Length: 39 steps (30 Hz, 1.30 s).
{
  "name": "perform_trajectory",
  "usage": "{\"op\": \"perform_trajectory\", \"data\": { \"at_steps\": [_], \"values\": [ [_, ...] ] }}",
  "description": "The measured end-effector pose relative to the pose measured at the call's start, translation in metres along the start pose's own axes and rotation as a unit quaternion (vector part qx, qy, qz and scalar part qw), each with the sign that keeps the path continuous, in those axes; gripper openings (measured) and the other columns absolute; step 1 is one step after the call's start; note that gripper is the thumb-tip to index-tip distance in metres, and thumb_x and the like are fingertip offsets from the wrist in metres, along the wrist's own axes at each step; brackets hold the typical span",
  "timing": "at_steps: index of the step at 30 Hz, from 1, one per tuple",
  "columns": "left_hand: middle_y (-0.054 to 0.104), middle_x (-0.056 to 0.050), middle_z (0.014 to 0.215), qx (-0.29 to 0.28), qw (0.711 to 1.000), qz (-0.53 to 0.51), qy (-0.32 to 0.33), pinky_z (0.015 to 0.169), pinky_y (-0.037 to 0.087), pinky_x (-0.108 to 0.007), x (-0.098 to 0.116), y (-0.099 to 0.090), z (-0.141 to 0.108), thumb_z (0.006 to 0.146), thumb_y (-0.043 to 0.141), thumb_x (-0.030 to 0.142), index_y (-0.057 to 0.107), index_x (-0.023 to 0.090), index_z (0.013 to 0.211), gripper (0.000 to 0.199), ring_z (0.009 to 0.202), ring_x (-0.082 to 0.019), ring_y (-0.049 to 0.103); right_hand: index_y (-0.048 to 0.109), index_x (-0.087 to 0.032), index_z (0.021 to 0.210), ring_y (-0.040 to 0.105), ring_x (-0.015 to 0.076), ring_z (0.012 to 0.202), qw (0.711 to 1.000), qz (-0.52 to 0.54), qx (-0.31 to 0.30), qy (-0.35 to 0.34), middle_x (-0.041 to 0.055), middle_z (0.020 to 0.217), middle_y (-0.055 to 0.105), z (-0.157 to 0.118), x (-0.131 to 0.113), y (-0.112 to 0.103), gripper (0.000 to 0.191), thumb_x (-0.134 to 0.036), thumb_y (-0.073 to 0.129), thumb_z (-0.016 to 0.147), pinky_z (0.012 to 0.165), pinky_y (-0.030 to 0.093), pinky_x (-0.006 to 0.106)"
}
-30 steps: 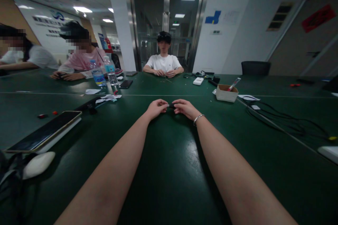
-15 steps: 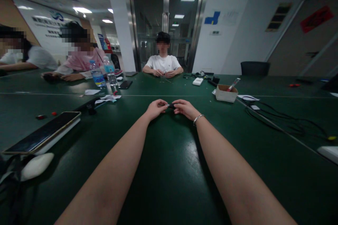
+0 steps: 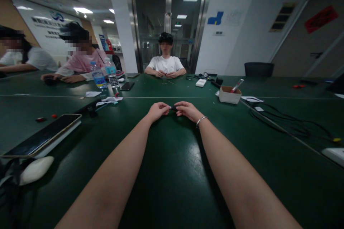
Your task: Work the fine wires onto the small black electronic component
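Just above the dark green table [image 3: 172, 171], my two hands meet at a small dark object [image 3: 173, 108] with a light tip on its left end. The fingertips of my left hand [image 3: 159, 111] pinch that light tip. My right hand [image 3: 187, 111], with a silver bangle [image 3: 201, 121] at the wrist, grips the dark end between thumb and fingers. What exactly the object is, is too small to tell.
On the left lie a phone [image 3: 43, 136] on a white box and a white rounded item [image 3: 37, 170]. Bottles [image 3: 99, 76] stand beyond. A small box [image 3: 230, 94] and black cables [image 3: 285, 120] are right. Across sits a person [image 3: 166, 63]; others sit left.
My hands hold nearly the same pose; slightly more of the light tip shows between them. The whole view has shifted very slightly.
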<state>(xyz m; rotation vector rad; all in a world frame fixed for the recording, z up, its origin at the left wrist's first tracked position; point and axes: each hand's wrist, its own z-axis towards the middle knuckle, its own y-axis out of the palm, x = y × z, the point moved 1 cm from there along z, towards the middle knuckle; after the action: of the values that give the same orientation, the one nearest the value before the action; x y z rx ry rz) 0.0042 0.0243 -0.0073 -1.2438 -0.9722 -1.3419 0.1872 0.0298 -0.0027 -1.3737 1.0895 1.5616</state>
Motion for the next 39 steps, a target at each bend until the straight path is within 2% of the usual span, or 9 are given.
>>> {"op": "perform_trajectory", "data": {
  "at_steps": [9, 18, 39],
  "values": [
    [0.061, -0.002, 0.061, 0.071, 0.996, -0.037, -0.045, 0.054, 0.045, -0.02, 0.0003, -0.0049, 0.0057, 0.074, 0.069, 0.029, 0.064, 0.009, 0.075, 0.021, 0.052, -0.006, 0.054, 0.06, -0.012, 0.092, 0.062, 0.0089, 0.05, 0.999, 0.04, 0.026, -0.02, 0.0016, 0.061, 0.064, -0.0002, 0.0006, -0.0024, 0.018, 0.0, 0.057, 0.08, 0.052, 0.056, 0.019],
    [0.06, -0.001, 0.058, 0.023, 0.999, 0.0, -0.044, 0.057, 0.046, -0.022, 0.0009, 0.0008, 0.0039, 0.078, 0.065, 0.026, 0.061, 0.009, 0.074, 0.017, 0.05, -0.007, 0.053, 0.061, -0.012, 0.094, 0.063, 0.0081, 0.053, 1.0, 0.013, -0.012, -0.012, 0.0002, 0.065, 0.064, -0.0012, -0.0004, -0.0002, 0.022, 0.002, 0.058, 0.078, 0.056, 0.057, 0.018],
    [0.061, -0.003, 0.059, 0.006, 0.993, 0.115, 0.006, 0.053, 0.042, -0.022, -0.0081, -0.004, 0.0076, 0.077, 0.064, 0.044, 0.062, 0.013, 0.071, 0.032, 0.05, -0.009, 0.053, 0.062, -0.012, 0.094, 0.064, 0.0088, 0.056, 0.999, 0.011, -0.027, -0.016, 0.0017, 0.069, 0.066, -0.0016, 0.0011, -0.0022, 0.021, 0.001, 0.062, 0.077, 0.058, 0.058, 0.02]
  ]
}}
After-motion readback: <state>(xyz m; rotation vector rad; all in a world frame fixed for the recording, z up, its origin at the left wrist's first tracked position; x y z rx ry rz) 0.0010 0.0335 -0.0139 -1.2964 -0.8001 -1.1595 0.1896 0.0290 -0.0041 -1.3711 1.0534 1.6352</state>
